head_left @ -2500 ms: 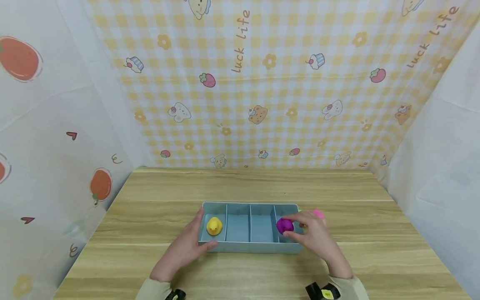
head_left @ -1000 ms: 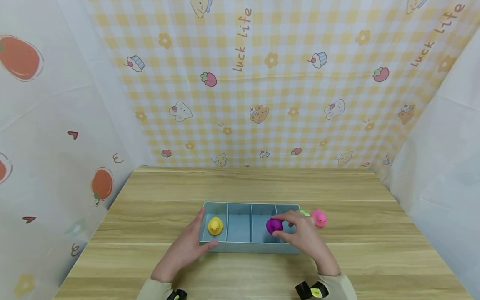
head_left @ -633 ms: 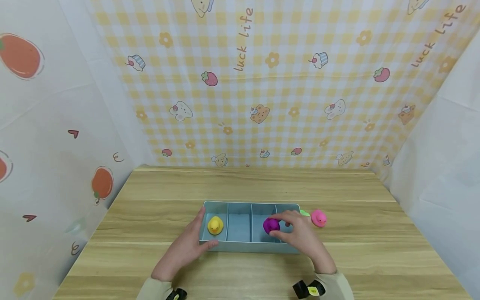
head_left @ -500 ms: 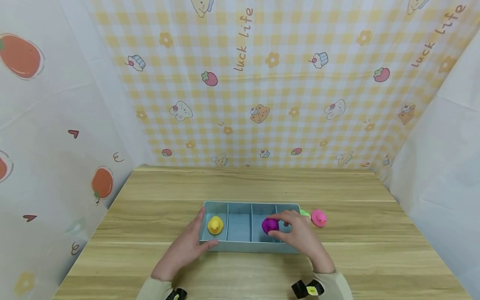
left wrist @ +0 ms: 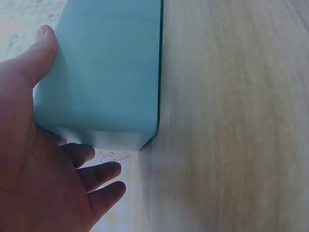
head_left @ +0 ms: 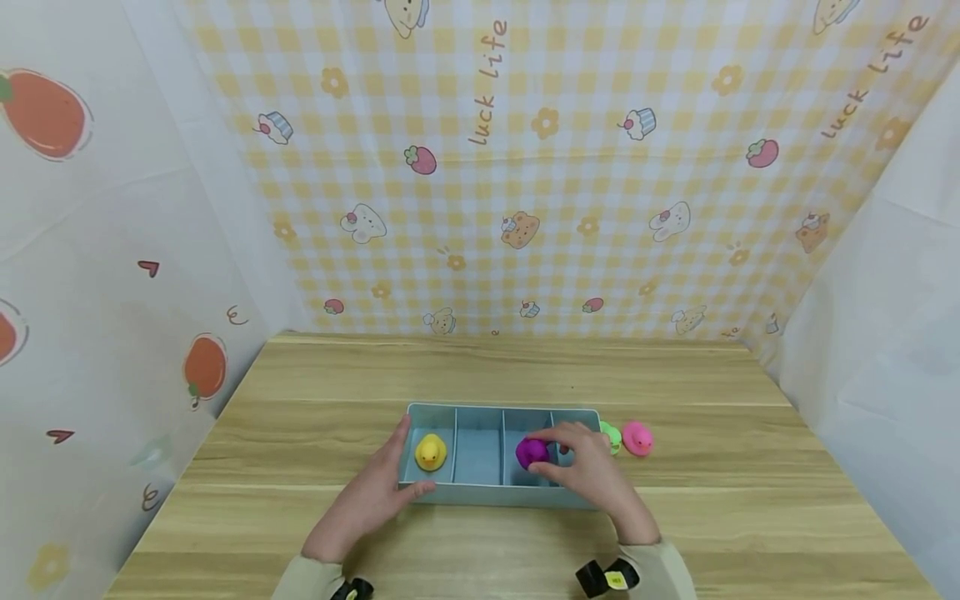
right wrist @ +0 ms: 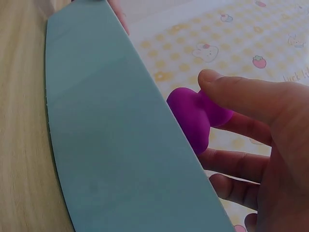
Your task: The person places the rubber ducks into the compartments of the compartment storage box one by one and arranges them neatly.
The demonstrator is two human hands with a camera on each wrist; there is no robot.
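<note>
A blue-grey box (head_left: 502,496) with a row of compartments lies on the wooden table. My left hand (head_left: 369,492) holds its left end, thumb on the front wall and fingers along the side; the left wrist view shows the thumb (left wrist: 41,55) on the box. A yellow toy duck (head_left: 431,452) sits in the leftmost compartment. Between thumb and fingers, my right hand (head_left: 592,471) pinches a purple toy duck (head_left: 531,453) over the third compartment from the left. In the right wrist view, the rim partly hides this purple duck (right wrist: 190,116). My right hand covers part of the rightmost compartment.
Just right of the box, a green toy (head_left: 613,437), partly hidden, and a pink toy duck (head_left: 638,438) lie on the table (head_left: 750,500). A checked cloth (head_left: 547,192) hangs behind the table, with white cloth (head_left: 870,317) at the sides.
My right hand has moved left with the purple duck, from over the rightmost compartment to over the third. More of the green toy and pink duck shows. My left hand stays on the box.
</note>
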